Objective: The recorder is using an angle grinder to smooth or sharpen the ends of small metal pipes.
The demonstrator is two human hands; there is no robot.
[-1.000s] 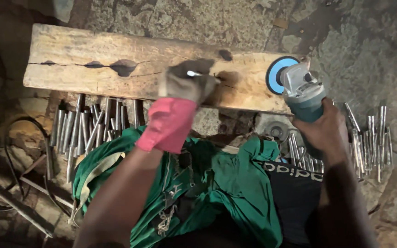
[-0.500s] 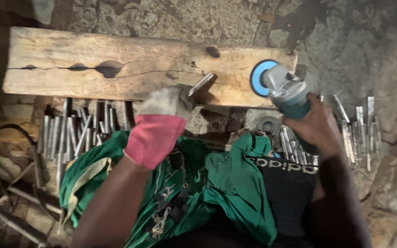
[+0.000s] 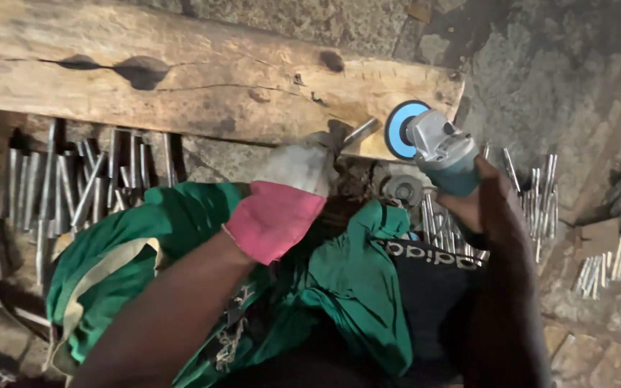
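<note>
the left hand (image 3: 292, 190), in a grey and pink glove, was closed around a short metal rod (image 3: 359, 133), its tip just beside the blue disc (image 3: 397, 129) of a grinder (image 3: 441, 152) gripped by the right hand (image 3: 484, 205). dull grey and thin, the rod looked stiff, light and probably slippery; best held at its back end, over the wooden plank's (image 3: 181, 79) edge.

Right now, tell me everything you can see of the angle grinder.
The angle grinder has a teal body and a pale grey metal head with a round blue disc on its left side. The right hand grips the body from below and holds it level, just off the right end of the wooden beam. The disc faces a short metal rod that the gloved left hand holds out. Whether disc and rod touch cannot be told. No sparks show.
</note>
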